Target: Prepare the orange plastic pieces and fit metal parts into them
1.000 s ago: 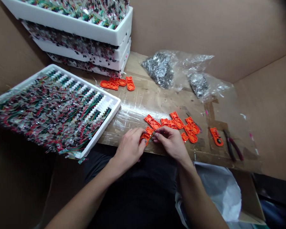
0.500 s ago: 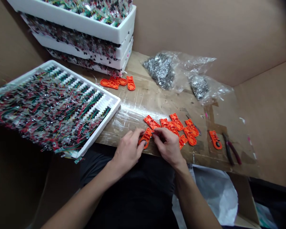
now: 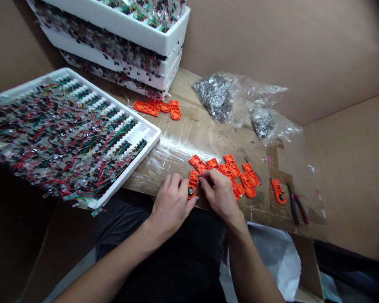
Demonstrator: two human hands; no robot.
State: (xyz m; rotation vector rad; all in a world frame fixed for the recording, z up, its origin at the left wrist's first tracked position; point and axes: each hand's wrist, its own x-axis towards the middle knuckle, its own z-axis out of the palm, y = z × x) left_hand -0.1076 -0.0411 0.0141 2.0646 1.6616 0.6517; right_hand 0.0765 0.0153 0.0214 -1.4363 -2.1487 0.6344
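Note:
My left hand (image 3: 170,204) is closed on an orange plastic casing half (image 3: 193,180) at the table's near edge. A round dark part with a shiny centre (image 3: 191,191) sits in the casing's lower end. From the right, my right hand (image 3: 220,191) pinches at the casing's upper edge. Whatever is between those fingertips is small and dark, mostly hidden, and I cannot name it. Several more orange casing halves (image 3: 248,179) lie just beyond and to the right of my right hand.
A white foam tray (image 3: 153,132) of wired parts lies at left, with a stack of such trays (image 3: 177,35) behind. Clear bags of small metal parts (image 3: 216,94) rest at the back. Pliers (image 3: 298,206) lie right, beside a casing holding a round part (image 3: 278,191).
The casing in my left hand has turned more upright, and the round part in it shows more fully. My right fingers remain at its upper edge. The whole view has shifted slightly.

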